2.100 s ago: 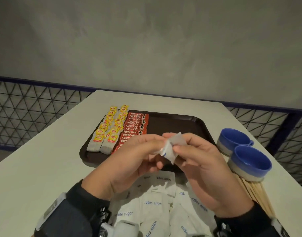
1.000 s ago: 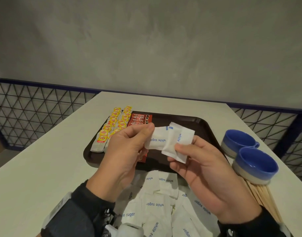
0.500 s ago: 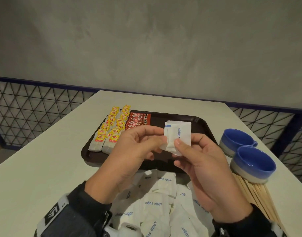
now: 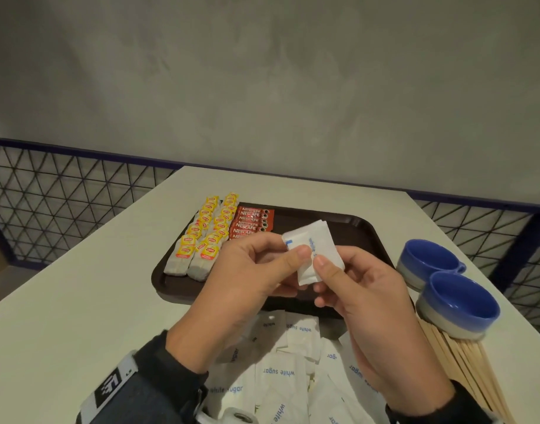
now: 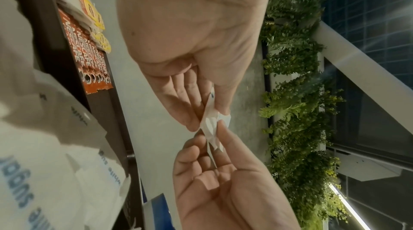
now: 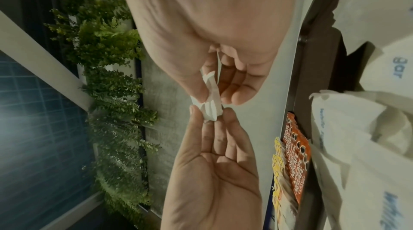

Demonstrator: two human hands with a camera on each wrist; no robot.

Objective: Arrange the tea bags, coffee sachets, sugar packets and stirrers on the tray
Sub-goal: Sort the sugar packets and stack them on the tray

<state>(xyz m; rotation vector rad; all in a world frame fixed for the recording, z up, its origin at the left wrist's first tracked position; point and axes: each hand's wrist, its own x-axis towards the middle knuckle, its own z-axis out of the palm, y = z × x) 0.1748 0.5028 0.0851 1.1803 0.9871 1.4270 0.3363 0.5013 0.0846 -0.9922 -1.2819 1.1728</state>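
Observation:
Both hands hold a small stack of white sugar packets (image 4: 316, 249) upright above the near half of the dark brown tray (image 4: 351, 231). My left hand (image 4: 293, 260) pinches the stack's left edge with thumb and fingers; my right hand (image 4: 319, 267) pinches its lower right part. The left wrist view shows the stack (image 5: 210, 128) edge-on between both hands' fingertips, as does the right wrist view (image 6: 211, 108). Two rows of yellow-tagged tea bags (image 4: 204, 237) fill the tray's left side, with red coffee sachets (image 4: 250, 223) beside them. Loose sugar packets (image 4: 281, 371) lie heaped under my wrists. Wooden stirrers (image 4: 464, 371) lie at the right.
Two blue cups (image 4: 428, 261) (image 4: 461, 304) stand right of the tray, the nearer one resting on the stirrers' far ends. A white table (image 4: 79, 301) carries everything. Wire mesh railing (image 4: 63, 203) borders it on both sides, with a grey wall behind.
A second ago two packets were spread apart between my hands; they are now brought together into one squared stack, and my hands have closed in on it.

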